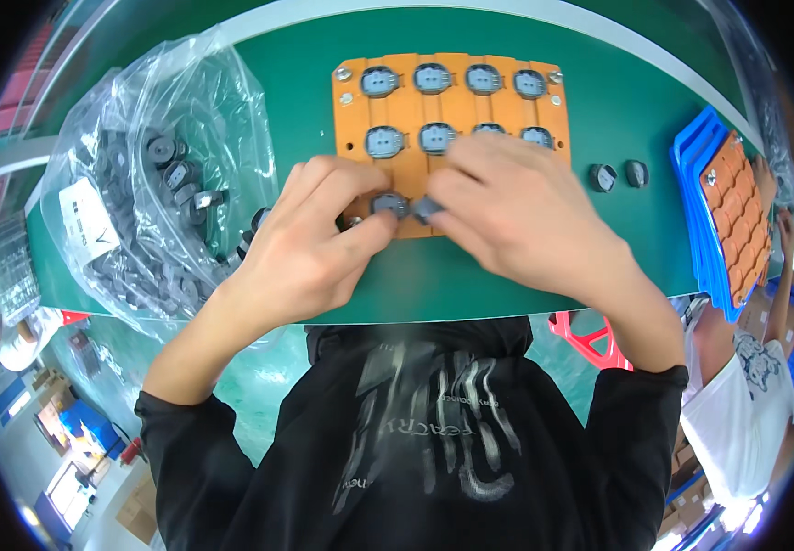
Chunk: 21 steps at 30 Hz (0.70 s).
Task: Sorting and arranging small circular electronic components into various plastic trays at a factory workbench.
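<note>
An orange fixture plate (pixel 406 174) lies on the green table in front of me, with two rows of grey rounded plastic parts seated in its pockets, such as this seated part (pixel 380 82). At the plate's near left corner, my left hand (pixel 314 234) pinches another grey plastic part (pixel 389 206) between thumb and index finger. Just to its right, my right hand (pixel 521 207) grips a darker grey plastic part (pixel 426 209) at its fingertips, slightly blurred. Both hands cover much of the plate's near row.
On the left lies a clear plastic bag (pixel 153 193) full of loose grey parts. Two loose grey parts (pixel 603 177) rest right of the plate. Farther right, an orange plate (pixel 735 225) leans on stacked blue trays (pixel 695 211). A person in white (pixel 737 395) stands beyond.
</note>
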Each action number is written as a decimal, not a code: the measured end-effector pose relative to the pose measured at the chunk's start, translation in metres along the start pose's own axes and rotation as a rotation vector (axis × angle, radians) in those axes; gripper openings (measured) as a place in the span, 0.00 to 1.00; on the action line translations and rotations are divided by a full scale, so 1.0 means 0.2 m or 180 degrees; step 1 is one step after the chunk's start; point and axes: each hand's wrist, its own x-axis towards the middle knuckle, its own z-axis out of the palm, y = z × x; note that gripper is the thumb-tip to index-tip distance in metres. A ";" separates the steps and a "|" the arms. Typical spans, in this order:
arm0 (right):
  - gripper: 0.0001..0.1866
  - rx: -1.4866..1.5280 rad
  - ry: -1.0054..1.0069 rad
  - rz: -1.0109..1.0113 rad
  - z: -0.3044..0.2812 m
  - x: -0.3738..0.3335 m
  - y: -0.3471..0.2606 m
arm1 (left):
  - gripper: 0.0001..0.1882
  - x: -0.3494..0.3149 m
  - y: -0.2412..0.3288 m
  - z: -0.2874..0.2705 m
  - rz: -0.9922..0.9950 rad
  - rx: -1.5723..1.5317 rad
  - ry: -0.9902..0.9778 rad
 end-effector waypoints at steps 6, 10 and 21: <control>0.12 -0.0224 -0.0447 0.0334 -0.04 -0.02 -0.01 | 0.16 0.03 0.01 0.00 -0.0184 -0.0231 -0.0092; 0.14 -0.0134 -0.0361 0.0413 0.00 -0.02 -0.02 | 0.18 0.03 -0.02 0.00 0.0013 -0.0113 -0.0167; 0.18 -0.0211 -0.0520 0.0202 0.02 -0.01 -0.02 | 0.20 0.05 -0.02 0.00 -0.0292 -0.0469 -0.0320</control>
